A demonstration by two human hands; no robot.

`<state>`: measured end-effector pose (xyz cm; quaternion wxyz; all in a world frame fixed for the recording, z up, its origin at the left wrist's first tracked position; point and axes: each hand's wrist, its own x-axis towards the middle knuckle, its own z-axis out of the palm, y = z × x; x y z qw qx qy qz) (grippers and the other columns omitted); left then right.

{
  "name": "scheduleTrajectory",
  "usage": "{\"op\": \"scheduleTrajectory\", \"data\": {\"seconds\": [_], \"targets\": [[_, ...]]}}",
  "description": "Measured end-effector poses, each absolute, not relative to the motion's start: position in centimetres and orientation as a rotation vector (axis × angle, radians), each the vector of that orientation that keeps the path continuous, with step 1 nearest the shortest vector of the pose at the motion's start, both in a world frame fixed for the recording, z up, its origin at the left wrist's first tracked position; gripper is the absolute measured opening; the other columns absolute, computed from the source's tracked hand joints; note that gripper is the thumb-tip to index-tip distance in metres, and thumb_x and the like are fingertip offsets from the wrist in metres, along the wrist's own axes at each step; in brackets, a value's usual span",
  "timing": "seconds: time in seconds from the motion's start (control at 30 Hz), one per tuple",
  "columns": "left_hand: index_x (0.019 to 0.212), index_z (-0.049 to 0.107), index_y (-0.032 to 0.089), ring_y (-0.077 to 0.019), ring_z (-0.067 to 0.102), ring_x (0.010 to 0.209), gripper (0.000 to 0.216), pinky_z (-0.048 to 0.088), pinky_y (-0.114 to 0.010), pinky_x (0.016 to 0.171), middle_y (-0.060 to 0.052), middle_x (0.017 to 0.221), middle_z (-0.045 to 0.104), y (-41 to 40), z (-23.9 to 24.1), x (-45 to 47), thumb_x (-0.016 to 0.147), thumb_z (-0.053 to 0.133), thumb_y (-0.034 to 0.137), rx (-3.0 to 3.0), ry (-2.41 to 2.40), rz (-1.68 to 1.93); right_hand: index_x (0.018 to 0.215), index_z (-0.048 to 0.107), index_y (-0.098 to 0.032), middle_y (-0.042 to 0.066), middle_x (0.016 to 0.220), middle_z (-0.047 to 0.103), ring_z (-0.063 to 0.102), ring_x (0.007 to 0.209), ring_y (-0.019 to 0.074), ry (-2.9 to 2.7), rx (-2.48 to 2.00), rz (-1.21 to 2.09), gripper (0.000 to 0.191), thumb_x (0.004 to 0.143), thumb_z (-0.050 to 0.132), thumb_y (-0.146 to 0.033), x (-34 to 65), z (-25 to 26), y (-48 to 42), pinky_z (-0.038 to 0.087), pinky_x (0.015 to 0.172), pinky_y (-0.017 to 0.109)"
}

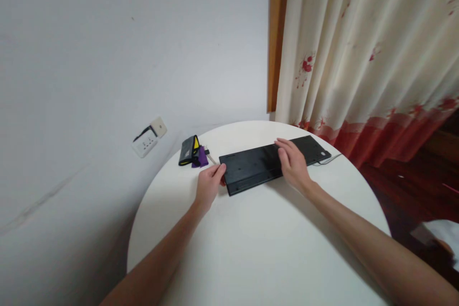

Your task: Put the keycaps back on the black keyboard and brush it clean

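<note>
A long black keyboard [251, 165] lies across the far part of the round white table [229, 248], its smooth underside facing up. My left hand [208, 182] pinches the left end, thumb on top and the other fingers partly hidden beneath the edge. That end looks slightly raised. Across the right half, my right hand [292, 162] rests with its fingers stretched out over the flat surface. A thin cable [332, 158] runs from the keyboard's right end.
Behind my left hand sit a grey and yellow folded cloth pouch [187, 151] and a purple cloth piece [201, 158]. The wall carries a power socket [145, 144] on the left. A floral curtain [333, 48] hangs beyond the table's right side.
</note>
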<state>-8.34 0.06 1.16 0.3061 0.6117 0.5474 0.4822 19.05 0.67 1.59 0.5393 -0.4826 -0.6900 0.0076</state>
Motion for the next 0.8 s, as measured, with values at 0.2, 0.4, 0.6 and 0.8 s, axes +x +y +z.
{"op": "scheduleTrajectory", "data": {"seconds": [0.2, 0.4, 0.6, 0.8], "targets": [[0.066, 0.052, 0.019, -0.0136, 0.052, 0.055, 0.034, 0.038, -0.022, 0.052, 0.003, 0.057, 0.051, 0.7, 0.8, -9.0, 0.088, 0.048, 0.045, 1.83, 1.511, 1.264, 0.112, 0.066, -0.01, 0.018, 0.112, 0.064, 0.055, 0.111, 0.0289, -1.178, -1.571, -0.12, 0.048, 0.097, 0.031, -0.04, 27.6, 0.7, 5.0, 0.039, 0.101, 0.045], [0.075, 0.055, 0.018, -0.0143, 0.049, 0.062, 0.032, 0.036, -0.024, 0.058, 0.002, 0.063, 0.05, 0.8, 0.7, -9.2, 0.091, 0.044, 0.042, 1.944, 1.568, 1.287, 0.123, 0.06, -0.007, 0.027, 0.117, 0.06, 0.061, 0.104, 0.0354, -0.942, -2.01, 0.203, 0.063, 0.095, 0.029, -0.054, 32.6, 0.0, 6.0, 0.044, 0.091, 0.047], [0.073, 0.056, 0.018, -0.0167, 0.053, 0.076, 0.03, 0.043, -0.026, 0.07, -0.003, 0.08, 0.054, 1.2, 0.6, -9.4, 0.091, 0.046, 0.038, 1.997, 1.564, 1.515, 0.103, 0.067, -0.009, 0.022, 0.095, 0.069, 0.066, 0.095, 0.0337, -0.922, -1.842, 0.177, 0.067, 0.094, 0.026, -0.062, 32.3, 0.0, 6.1, 0.048, 0.087, 0.047], [0.066, 0.059, 0.016, -0.0175, 0.059, 0.083, 0.036, 0.053, -0.031, 0.082, -0.006, 0.088, 0.055, 2.2, 0.4, -10.6, 0.091, 0.048, 0.04, 1.833, 1.467, 1.653, 0.092, 0.06, -0.014, 0.007, 0.077, 0.065, 0.063, 0.059, 0.0166, -0.641, -1.215, 0.379, 0.069, 0.091, 0.021, -0.071, 31.5, 0.5, 6.9, 0.056, 0.057, 0.031]]}}
